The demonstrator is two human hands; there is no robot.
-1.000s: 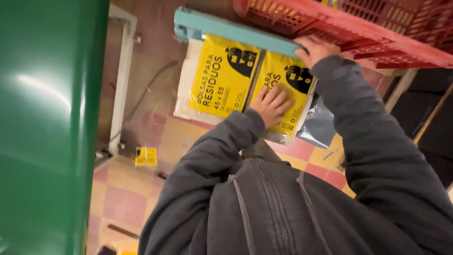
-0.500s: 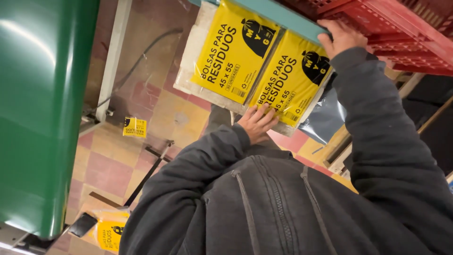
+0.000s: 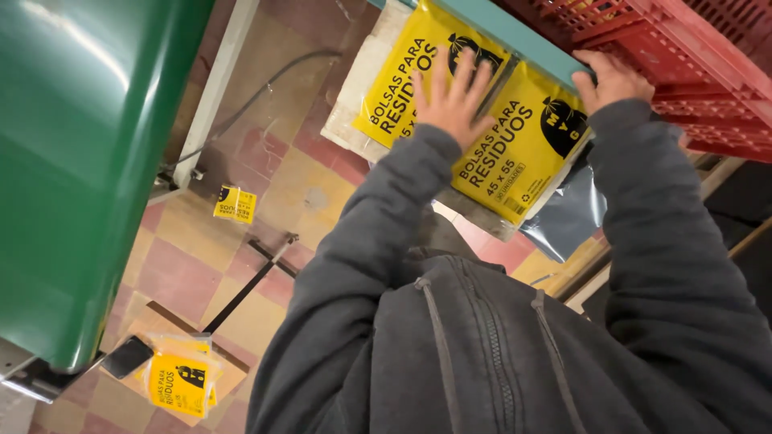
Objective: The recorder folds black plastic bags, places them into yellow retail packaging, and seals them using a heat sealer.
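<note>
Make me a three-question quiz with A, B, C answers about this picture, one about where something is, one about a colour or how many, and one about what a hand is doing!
1. Where does the small lone yellow packet lie?
A. On the tiled floor
B. Inside the red crate
C. On the grey jacket

2. What colour are the two big packs under the hands?
A. Blue
B. Yellow
C. White

3. How is the left hand?
A. Closed in a fist
B. Hidden in a pocket
C. Open and flat, fingers spread

Answers:
1. A, the small yellow packet lies on the tiled floor near a white post.
2. B, both packs are yellow with black print.
3. C, the left hand presses flat on the packs, while the right hand grips the teal edge below the red crate.
</note>
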